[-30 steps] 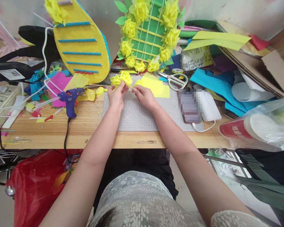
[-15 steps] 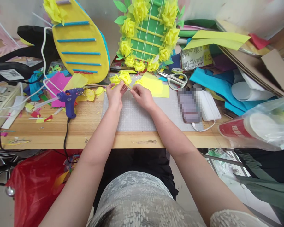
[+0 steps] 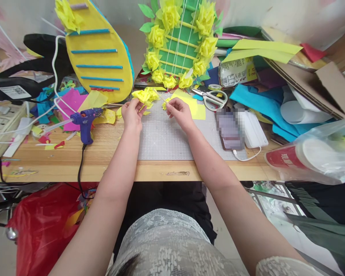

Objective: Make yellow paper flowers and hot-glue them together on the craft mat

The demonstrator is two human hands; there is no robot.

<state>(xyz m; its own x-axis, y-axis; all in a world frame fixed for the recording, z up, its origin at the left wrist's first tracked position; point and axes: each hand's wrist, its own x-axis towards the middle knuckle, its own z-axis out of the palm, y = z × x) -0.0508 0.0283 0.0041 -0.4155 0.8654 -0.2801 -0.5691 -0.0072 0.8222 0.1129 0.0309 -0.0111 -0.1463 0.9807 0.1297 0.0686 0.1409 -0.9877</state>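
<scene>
In my left hand (image 3: 133, 114) is a yellow paper flower (image 3: 146, 96), its ruffled petals showing above the fingers. My right hand (image 3: 178, 112) pinches a thin stick (image 3: 162, 99) whose tip points up and left, apart from the flower. Both hands are over the grey cutting mat (image 3: 166, 142). Yellow paper sheets (image 3: 197, 109) lie behind my right hand, and a small yellow piece (image 3: 164, 104) shows by its fingertips.
A purple glue gun (image 3: 86, 122) stands on the left. Scissors (image 3: 214, 99), a phone (image 3: 230, 130) and a white power bank (image 3: 254, 128) lie right. Behind are a green panel edged with yellow flowers (image 3: 178, 50) and a yellow board (image 3: 100, 57). A bagged cup (image 3: 290, 157) stands far right.
My hands have moved apart, the left one slightly left with the flower. The stick has come away from the flower with my right hand.
</scene>
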